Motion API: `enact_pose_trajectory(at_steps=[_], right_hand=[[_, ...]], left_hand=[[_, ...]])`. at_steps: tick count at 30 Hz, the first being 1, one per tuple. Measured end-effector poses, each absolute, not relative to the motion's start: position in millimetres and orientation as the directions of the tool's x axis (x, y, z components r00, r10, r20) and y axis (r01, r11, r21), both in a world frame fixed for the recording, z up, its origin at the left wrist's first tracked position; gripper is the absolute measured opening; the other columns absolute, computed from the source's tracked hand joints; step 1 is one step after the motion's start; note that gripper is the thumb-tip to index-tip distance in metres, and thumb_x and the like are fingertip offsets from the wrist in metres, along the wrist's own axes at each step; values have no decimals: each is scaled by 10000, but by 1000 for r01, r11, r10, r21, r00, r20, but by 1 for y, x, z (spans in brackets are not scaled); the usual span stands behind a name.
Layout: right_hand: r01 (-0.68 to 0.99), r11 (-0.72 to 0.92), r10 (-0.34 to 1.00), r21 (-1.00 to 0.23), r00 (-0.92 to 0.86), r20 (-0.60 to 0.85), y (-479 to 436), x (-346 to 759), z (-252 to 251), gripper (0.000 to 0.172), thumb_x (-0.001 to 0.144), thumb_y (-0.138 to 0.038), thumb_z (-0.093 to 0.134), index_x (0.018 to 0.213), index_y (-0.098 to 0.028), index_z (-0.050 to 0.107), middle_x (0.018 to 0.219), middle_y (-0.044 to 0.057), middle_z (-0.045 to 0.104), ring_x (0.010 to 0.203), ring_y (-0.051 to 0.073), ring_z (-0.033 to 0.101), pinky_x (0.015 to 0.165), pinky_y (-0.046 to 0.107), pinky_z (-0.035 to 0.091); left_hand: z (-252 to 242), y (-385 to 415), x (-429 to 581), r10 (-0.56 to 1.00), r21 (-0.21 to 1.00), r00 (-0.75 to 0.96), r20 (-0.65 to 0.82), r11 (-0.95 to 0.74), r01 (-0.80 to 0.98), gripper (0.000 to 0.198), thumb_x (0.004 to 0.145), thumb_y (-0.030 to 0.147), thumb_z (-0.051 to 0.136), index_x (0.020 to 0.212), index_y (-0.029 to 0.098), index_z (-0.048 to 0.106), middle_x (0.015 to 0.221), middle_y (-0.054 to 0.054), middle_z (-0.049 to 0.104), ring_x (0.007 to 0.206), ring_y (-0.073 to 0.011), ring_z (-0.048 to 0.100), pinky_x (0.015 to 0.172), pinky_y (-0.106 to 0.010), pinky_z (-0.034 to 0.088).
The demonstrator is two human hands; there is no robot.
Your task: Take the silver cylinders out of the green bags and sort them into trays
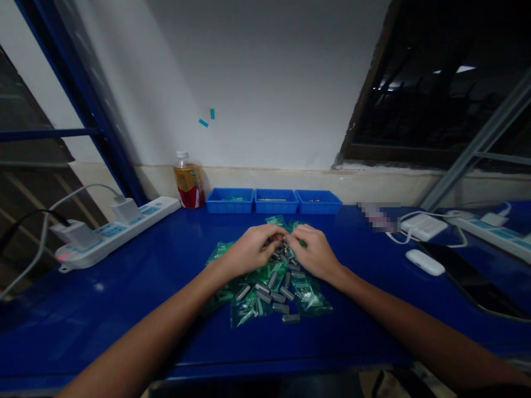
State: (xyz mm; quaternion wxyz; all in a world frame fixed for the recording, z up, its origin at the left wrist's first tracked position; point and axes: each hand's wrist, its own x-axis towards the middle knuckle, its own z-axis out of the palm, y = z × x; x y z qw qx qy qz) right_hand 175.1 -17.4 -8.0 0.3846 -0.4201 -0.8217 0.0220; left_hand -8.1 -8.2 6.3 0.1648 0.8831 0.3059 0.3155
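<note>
- Left hand (251,251) and right hand (316,253): together over green bags (324,307); grip hidden, cannot tell what is held.
- Bags: several contain slender pieces (249,315).
- Metal blocks (291,318): many lying loose.

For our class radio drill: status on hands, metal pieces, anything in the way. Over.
Left hand, right hand: close together, grip unclear. Metal pieces: loose among green bags. Three blue trays: beyond hands, not blocking.

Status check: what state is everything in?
Left hand: curled
Right hand: curled
Green bags: filled, heaped
Metal blocks: loose, scattered
Blue bins: open, partly filled
Bottle: upright, capped
Left power strip: red light on, two plugs in
Phone: screen dark
White case: looks shut
</note>
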Motion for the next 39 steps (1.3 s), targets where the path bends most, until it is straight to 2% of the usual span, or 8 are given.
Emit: enact_pose_trajectory(at_steps=[6, 10, 12, 18, 22, 31, 35, 39], right_hand=[[616, 650, 732, -445, -353, 582, -19, 172, -8, 340, 919, -264, 417, 597, -190, 494, 608, 1, 528, 631, 144, 505, 612, 269, 359], [670, 673, 657, -314, -347, 669, -18, 174, -5, 107, 883, -258, 505, 893, -183, 581, 769, 36, 607, 747, 187, 554, 707, 307, 406], [683, 697, 607, -217, -401, 686, -16, 175, -3, 148, 881, -246, 510, 996, -178, 573, 847, 64, 621, 806, 208, 563, 741, 327, 416], [655, 747, 542, -117, -497, 678, -7, 169, 0, 138, 908, -212, 458, 961, -176, 580, 858, 74, 618, 817, 204, 556, 744, 325, 423], [667, 737, 558, -111, -508, 656, 11, 172, 7, 114, 898, -226, 473, 906, -175, 574, 842, 63, 617, 816, 196, 555, 750, 315, 424], [991, 4, 924, -135, 48, 379, 117, 245, 27, 264, 837, -349, 519, 815, -151, 691, 928, 155, 672, 971, 294, 569, 806, 371, 423], [978, -122, 946, -169, 166, 277, 138, 262, 25, 269, 785, -392, 578, 789, -158, 711, 911, 160, 680, 945, 343, 590, 779, 447, 425], [961, -188, 955, -203, 227, 190, 147, 265, 24, 281, 748, -424, 623, 778, -160, 717, 890, 148, 687, 886, 336, 610, 793, 493, 407]], left_hand=[[3, -8, -10, 593, 300, 623, 509, -801, 517, 179, 906, 243, 470, 1018, 162, 583, 944, -70, 650, 883, -194, 597, 784, -322, 470], [7, -6, -11, 697, 397, 542, 469, -715, 576, 269, 947, 294, 376, 969, 154, 605, 924, -68, 661, 854, -187, 602, 769, -298, 451], [9, -5, -12, 740, 471, 523, 423, -673, 571, 317, 955, 323, 347, 910, 156, 614, 868, -51, 662, 812, -179, 600, 740, -279, 442], [13, -2, -15, 764, 570, 539, 354, -634, 523, 373, 953, 356, 328, 814, 148, 603, 782, -25, 647, 735, -159, 589, 700, -254, 426], [20, 4, -27, 760, 501, 587, 278, -636, 587, 380, 943, 360, 341, 846, 143, 638, 831, -45, 665, 761, -168, 595, 705, -261, 425], [25, 20, -70, 823, 311, 568, 24, -546, 778, 266, 812, 378, 541, 917, 197, 706, 878, -52, 707, 761, -182, 624, 669, -244, 425], [25, 18, -74, 832, 315, 544, -109, -490, 813, 278, 794, 419, 557, 903, 213, 710, 830, -45, 712, 713, -180, 624, 626, -237, 419], [23, 20, -81, 889, 261, 456, -23, -435, 862, 278, 795, 384, 549, 969, 216, 687, 970, -61, 702, 855, -206, 623, 725, -252, 433]])
